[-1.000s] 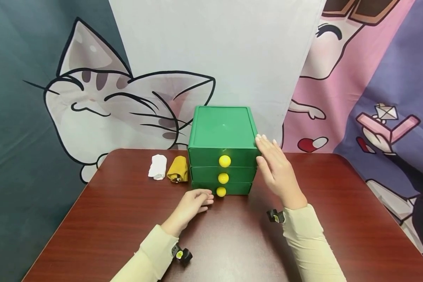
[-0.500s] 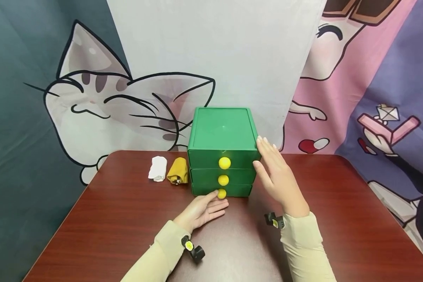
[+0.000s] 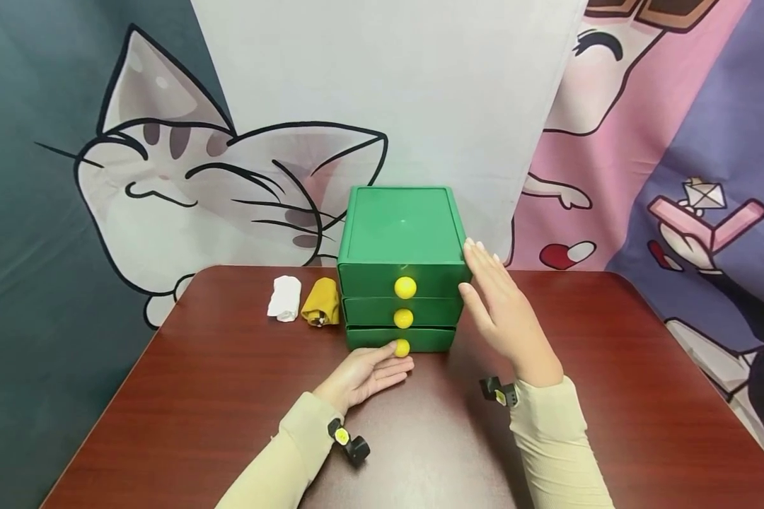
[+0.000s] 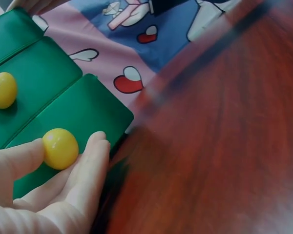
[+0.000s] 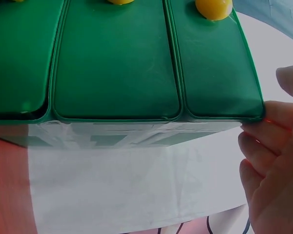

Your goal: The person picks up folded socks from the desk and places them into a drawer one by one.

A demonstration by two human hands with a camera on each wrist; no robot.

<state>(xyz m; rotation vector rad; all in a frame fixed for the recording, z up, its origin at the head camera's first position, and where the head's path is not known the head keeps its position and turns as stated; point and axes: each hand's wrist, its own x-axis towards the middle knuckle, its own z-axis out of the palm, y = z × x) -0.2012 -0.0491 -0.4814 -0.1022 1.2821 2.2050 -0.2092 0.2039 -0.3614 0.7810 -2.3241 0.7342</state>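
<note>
A green cabinet (image 3: 404, 226) with three stacked drawers stands near the back of the table, a round yellow knob on each drawer. My left hand (image 3: 363, 376) pinches the bottom knob (image 4: 60, 149) between thumb and fingers, palm turned up. A thin dark gap shows above the bottom drawer (image 3: 433, 341), which sits slightly forward. Against the cabinet's upper right edge, my right hand (image 3: 509, 318) rests with its fingers nearly straight. In the right wrist view, the fingertips of that hand (image 5: 278, 151) touch the top drawer's corner.
Left of the cabinet lie a rolled white cloth (image 3: 285, 298) and a rolled yellow cloth (image 3: 321, 302), which has something dark in its near end. The brown table (image 3: 197, 396) ends at a printed cloth backdrop (image 3: 458, 106).
My left hand has moved right, turned palm up and taken hold of the bottom knob. The bottom drawer has come out slightly. The right hand stays at the cabinet's side.
</note>
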